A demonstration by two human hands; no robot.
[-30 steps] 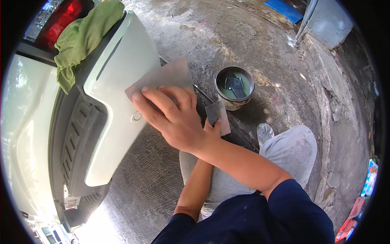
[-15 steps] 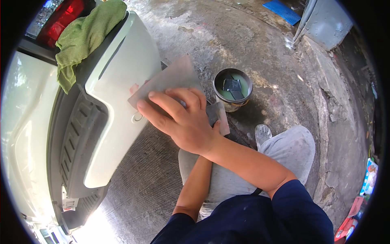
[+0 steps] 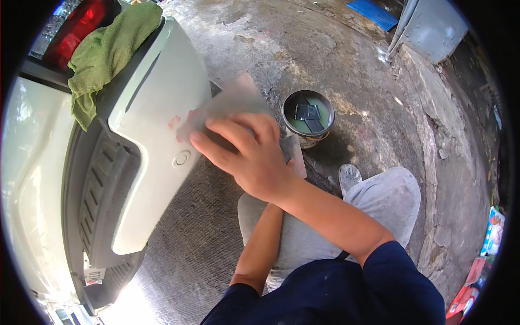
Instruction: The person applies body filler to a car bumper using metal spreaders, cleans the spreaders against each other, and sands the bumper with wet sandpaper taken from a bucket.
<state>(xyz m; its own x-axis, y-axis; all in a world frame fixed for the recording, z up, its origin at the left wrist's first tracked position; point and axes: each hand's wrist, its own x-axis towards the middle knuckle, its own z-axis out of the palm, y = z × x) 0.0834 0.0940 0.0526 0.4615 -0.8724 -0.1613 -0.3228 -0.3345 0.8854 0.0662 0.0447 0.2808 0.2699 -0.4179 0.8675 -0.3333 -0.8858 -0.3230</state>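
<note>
My right hand [image 3: 252, 154] is closed on a thin, flat grey putty spreader [image 3: 238, 97], blurred by motion, at the corner of the pale car bumper [image 3: 154, 179]. Small reddish patches [image 3: 174, 122] show on the bumper beside the spreader's edge, above a round sensor [image 3: 181, 158]. Beneath my right forearm, my left hand [image 3: 291, 163] is mostly hidden; its thumb lies on a second flat grey plate [image 3: 294, 147] with a pinkish smear. A green cloth [image 3: 116, 54] hangs over the bumper's top, near the red tail light [image 3: 81, 32].
A bucket [image 3: 300, 141] of cloudy water stands on the rough concrete floor [image 3: 368, 103], with dark flat pieces [image 3: 307, 112] in it. A raised, broken concrete edge [image 3: 428, 141] runs along the right. Farther back are a blue mat [image 3: 372, 14] and a grey metal panel [image 3: 437, 32].
My right hand and the spreader have shifted slightly right and down, uncovering the round sensor and more of the reddish patches. The left hand stays nearly in place.
</note>
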